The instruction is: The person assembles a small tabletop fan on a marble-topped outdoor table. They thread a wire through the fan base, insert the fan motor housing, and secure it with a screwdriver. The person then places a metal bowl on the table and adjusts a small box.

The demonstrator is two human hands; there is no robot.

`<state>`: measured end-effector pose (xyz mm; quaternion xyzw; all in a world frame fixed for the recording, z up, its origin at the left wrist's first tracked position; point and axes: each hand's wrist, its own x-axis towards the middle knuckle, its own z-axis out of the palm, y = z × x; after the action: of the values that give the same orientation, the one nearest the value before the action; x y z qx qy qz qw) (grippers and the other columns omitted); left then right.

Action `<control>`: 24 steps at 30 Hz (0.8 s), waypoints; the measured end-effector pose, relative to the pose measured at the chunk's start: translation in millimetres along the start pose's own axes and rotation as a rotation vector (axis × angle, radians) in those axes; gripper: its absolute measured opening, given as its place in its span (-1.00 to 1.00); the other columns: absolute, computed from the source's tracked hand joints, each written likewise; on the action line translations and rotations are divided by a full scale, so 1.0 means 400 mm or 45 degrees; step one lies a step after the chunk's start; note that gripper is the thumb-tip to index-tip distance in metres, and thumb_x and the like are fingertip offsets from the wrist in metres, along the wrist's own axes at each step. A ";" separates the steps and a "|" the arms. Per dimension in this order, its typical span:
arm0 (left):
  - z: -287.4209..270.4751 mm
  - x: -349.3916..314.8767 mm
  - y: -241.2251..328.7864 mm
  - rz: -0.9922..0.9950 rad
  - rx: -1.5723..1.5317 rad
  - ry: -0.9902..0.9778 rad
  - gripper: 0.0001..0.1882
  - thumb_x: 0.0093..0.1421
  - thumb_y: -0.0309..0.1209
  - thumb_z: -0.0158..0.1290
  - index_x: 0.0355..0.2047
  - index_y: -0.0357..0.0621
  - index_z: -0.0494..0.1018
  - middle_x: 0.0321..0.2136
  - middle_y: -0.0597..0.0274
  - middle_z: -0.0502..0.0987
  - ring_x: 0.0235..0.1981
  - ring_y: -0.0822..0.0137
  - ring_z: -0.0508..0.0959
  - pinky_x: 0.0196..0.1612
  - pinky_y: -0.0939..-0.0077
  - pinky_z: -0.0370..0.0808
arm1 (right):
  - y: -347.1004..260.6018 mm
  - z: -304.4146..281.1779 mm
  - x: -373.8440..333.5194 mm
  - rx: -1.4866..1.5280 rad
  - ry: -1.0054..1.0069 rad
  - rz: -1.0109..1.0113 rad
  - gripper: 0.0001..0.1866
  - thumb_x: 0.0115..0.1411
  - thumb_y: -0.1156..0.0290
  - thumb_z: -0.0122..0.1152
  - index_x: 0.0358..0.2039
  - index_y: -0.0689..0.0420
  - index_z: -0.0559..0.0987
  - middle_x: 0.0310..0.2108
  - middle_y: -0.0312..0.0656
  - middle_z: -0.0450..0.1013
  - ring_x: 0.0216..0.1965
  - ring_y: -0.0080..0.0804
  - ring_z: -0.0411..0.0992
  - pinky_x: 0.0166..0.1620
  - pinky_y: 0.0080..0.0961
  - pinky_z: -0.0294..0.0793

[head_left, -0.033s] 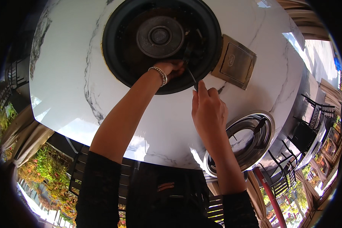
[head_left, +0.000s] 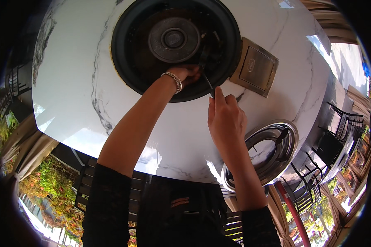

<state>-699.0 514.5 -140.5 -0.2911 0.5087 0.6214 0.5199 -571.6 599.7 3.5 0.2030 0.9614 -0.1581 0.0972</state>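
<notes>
A round black basin (head_left: 125,70) is sunk into the table, with a dark disc-shaped piece (head_left: 158,47) in its middle. My left hand (head_left: 186,74) reaches over the basin's near side, wearing a beaded bracelet. Its fingers are curled and in shadow; what they hold, if anything, is hidden. My right hand (head_left: 228,113), at the near right of the basin, is closed around the dark handle of a thin metal-shafted tool (head_left: 208,80). The shaft slants up and left into the basin, beside my left fingertips. A dark, wider shape lies at its far end, too dim to make out.
A brass-coloured square plate (head_left: 257,68) is set in the white marbled table (head_left: 185,136) right of the basin. An oval metal ring-shaped part (head_left: 290,138) rests at the table's right front edge, partly behind my right forearm. Dark chairs (head_left: 346,123) stand beyond.
</notes>
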 end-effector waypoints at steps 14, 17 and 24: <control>0.012 -0.012 0.010 0.039 0.063 0.043 -0.77 0.12 -0.59 0.01 -0.17 -0.27 0.41 -0.24 0.14 0.49 -0.24 0.31 0.51 -0.17 0.53 0.54 | -0.001 0.013 0.011 -0.317 -0.031 -0.178 -0.39 -0.19 0.58 0.28 -0.02 0.21 0.41 -0.44 -0.15 0.33 -0.52 -0.41 0.42 -0.56 -0.58 0.44; 0.014 -0.007 0.010 0.039 0.094 0.035 -0.77 0.13 -0.58 0.01 -0.17 -0.28 0.41 -0.24 0.14 0.49 -0.25 0.32 0.51 -0.18 0.52 0.55 | -0.003 0.013 0.008 -0.386 0.015 -0.210 -0.41 -0.21 0.58 0.29 -0.04 0.19 0.44 -0.45 -0.18 0.31 -0.54 -0.45 0.39 -0.55 -0.62 0.44; 0.009 0.012 0.006 0.035 0.105 -0.010 -0.76 0.13 -0.58 0.01 -0.16 -0.30 0.39 -0.24 0.10 0.48 -0.26 0.31 0.51 -0.20 0.53 0.54 | -0.022 -0.002 0.012 -0.475 -0.069 -0.138 -0.58 0.00 0.48 0.17 -0.06 0.06 0.46 -0.48 -0.23 0.32 -0.51 -0.35 0.44 -0.50 -0.44 0.45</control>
<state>-702.0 519.9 -143.0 -0.2600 0.5358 0.6082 0.5249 -579.9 594.1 5.4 0.1250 0.9806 0.0124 0.1504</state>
